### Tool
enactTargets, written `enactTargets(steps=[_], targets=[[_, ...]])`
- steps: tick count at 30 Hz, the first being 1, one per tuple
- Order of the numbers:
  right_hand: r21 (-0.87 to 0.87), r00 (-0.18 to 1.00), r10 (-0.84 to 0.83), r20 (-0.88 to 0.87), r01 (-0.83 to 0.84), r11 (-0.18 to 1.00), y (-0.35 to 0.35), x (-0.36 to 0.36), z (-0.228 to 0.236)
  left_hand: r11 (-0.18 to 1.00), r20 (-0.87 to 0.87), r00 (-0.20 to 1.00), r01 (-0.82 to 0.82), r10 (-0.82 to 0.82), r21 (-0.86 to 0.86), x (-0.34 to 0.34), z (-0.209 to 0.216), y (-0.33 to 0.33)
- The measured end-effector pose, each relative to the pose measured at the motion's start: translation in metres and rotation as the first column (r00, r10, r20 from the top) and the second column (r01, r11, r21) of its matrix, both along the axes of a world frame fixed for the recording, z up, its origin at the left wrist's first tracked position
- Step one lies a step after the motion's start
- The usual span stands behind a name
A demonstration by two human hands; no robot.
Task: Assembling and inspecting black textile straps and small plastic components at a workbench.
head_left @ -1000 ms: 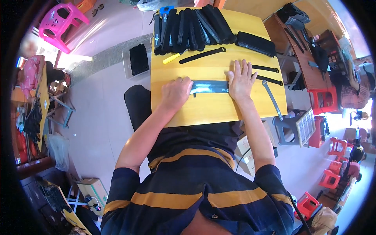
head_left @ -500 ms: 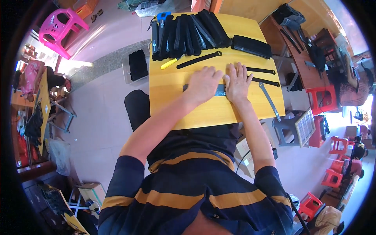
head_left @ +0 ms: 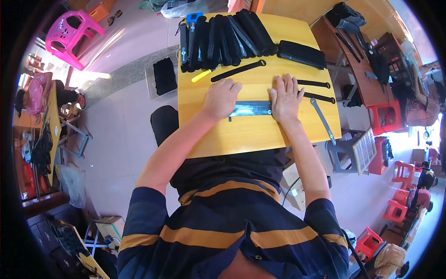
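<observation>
A flat, shiny blue-grey piece with lengthwise lines point(head_left: 252, 108), perhaps several straps side by side, lies across the yellow table point(head_left: 260, 135). Over its left end my left hand point(head_left: 222, 99) is closed, fingers curled and the fingertips hidden. My right hand point(head_left: 285, 100) lies flat at the other end, fingers stretched and slightly spread. Beyond the hands is a black strap with a looped end point(head_left: 239, 70). Two more black straps, an upper one point(head_left: 314, 84) and a lower one point(head_left: 319, 97), stick out past my right hand. A grey strap point(head_left: 322, 121) lies slanted near the right edge.
Many black strap bundles point(head_left: 227, 42) line the table's far left, with a blue-topped tool point(head_left: 193, 18) among them. A yellow-handled tool point(head_left: 201, 76) lies in front. A black bundle point(head_left: 302, 55) sits far right. Beside the table stands a tray with black goods point(head_left: 164, 76).
My left hand has moved left and curled up more, uncovering more of the shiny blue-grey piece. The right hand stays at its right end with little movement.
</observation>
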State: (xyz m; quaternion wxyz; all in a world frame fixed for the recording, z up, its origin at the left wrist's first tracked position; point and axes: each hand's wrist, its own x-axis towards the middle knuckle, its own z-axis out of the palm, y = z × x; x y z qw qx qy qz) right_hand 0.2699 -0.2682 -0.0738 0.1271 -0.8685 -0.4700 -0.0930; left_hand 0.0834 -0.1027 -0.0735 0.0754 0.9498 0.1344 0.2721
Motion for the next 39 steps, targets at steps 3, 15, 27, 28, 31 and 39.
enactTargets(steps=[3,15,27,28,31,39], targets=[[-0.002,1.0,-0.001,0.005,0.001,1.0,0.001,0.002,-0.002,0.999,0.027,0.999,-0.027,0.027,-0.023,-0.019,0.0,0.008],[0.063,0.985,-0.062,0.16,0.052,0.997,-0.031,0.022,0.001,0.971,-0.091,0.982,-0.178,0.165,-0.16,-0.015,0.026,0.015],[0.399,0.98,0.177,-0.095,-0.125,0.908,-0.051,-0.033,0.024,0.947,-0.369,0.909,-0.272,0.194,-0.171,0.03,0.034,0.013],[0.4,0.98,0.175,-0.095,-0.124,0.908,-0.051,-0.036,0.026,0.962,-0.395,0.905,-0.232,0.16,-0.143,0.031,0.034,0.014],[0.408,0.962,0.216,-0.165,-0.133,0.903,-0.047,-0.044,0.029,0.968,-0.391,0.902,-0.234,0.182,-0.09,0.033,0.021,0.019],[0.471,0.931,0.276,-0.239,-0.137,0.871,-0.033,-0.047,0.039,0.952,-0.42,0.887,-0.273,0.192,-0.142,0.033,0.031,0.021]])
